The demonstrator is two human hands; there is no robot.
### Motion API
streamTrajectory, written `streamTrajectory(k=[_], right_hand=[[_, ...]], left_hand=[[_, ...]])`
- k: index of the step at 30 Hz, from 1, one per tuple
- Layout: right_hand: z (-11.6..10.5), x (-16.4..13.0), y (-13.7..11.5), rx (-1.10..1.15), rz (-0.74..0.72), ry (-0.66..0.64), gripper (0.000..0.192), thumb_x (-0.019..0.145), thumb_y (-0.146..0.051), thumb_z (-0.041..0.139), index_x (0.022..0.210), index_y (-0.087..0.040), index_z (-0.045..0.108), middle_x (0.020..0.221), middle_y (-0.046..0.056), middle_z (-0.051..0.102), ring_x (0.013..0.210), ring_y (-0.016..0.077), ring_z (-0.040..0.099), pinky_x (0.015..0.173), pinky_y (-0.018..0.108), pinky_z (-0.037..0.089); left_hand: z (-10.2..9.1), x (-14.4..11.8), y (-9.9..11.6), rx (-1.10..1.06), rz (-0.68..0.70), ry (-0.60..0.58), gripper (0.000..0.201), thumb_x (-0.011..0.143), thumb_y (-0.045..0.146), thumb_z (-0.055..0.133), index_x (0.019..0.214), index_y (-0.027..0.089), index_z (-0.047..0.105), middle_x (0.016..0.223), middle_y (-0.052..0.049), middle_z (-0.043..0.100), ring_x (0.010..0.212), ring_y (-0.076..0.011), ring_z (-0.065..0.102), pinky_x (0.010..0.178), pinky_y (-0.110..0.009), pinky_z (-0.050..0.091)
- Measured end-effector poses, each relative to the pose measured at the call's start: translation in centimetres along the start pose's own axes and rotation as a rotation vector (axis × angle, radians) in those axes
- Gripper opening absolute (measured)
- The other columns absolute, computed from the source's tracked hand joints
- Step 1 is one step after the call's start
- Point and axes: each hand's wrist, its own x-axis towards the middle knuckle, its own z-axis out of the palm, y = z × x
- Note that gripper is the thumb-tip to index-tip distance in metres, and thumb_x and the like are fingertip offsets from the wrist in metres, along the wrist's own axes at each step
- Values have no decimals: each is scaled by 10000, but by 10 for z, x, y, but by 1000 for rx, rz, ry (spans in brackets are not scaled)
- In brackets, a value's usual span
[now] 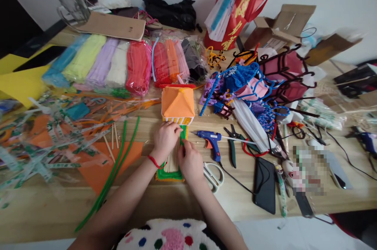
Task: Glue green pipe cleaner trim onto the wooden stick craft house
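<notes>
Grip first: the left hand [166,138] is bending its fingers together at the green edging [184,131] of a small base, while the right hand [191,159] is curling its own over the same long side, nearer the body. Whether either grip is pinching the edging or only pressing on it, I cannot tell, since the knuckles are covering the fingertips. The base, a panel of thin pale sticks [172,165] framed in green and orange, is lying flat on the surface [235,203] between the forearms, and a model house [178,102] with an orange roof is standing at its far end, just beyond the left hand. A red bracelet [156,163] is circling the left wrist. To the right, white-handled scissors [214,177] are lying beside the right forearm, with a blue glue gun [212,138], green-handled pliers [232,149] and a black phone [265,195] spreading outward. To the left, green stems [101,194] are crossing an orange sheet [134,153], and bagged colored bundles [116,67] are sitting behind.
</notes>
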Motion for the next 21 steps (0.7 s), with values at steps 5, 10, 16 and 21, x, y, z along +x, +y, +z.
streamTrajectory(k=[5, 10, 16, 21], right_hand=[[-2, 4, 1, 22, 5, -34, 350, 922, -201, 382, 1223, -178, 560, 898, 76, 664, 768, 165, 656, 641, 217, 437], [-7, 8, -3, 4, 7, -104, 418, 897, -154, 394, 1292, -200, 524, 892, 83, 674, 780, 171, 664, 674, 230, 452], [-11, 14, -6, -47, 12, -172, 479, 887, -143, 400, 1361, -196, 453, 907, 104, 680, 805, 191, 669, 663, 247, 459], [-14, 18, -10, -98, -3, -210, 481, 884, -123, 398, 1363, -165, 426, 897, 118, 688, 796, 192, 675, 664, 256, 474]], left_hand=[[-1, 0, -2, 28, -10, 4, 89, 813, 290, 650, 766, 222, 683, 820, -32, 706, 792, -190, 632, 621, -273, 411], [-2, 0, -2, 23, -45, -16, 110, 819, 318, 640, 777, 232, 695, 773, -28, 712, 752, -185, 646, 561, -267, 385], [-2, 2, -2, 20, -88, -39, 139, 826, 344, 625, 779, 239, 704, 769, -18, 721, 671, -182, 640, 511, -271, 348], [-3, 3, -2, -27, -61, -49, 119, 831, 300, 622, 801, 222, 707, 783, -25, 725, 698, -173, 651, 555, -255, 396]])
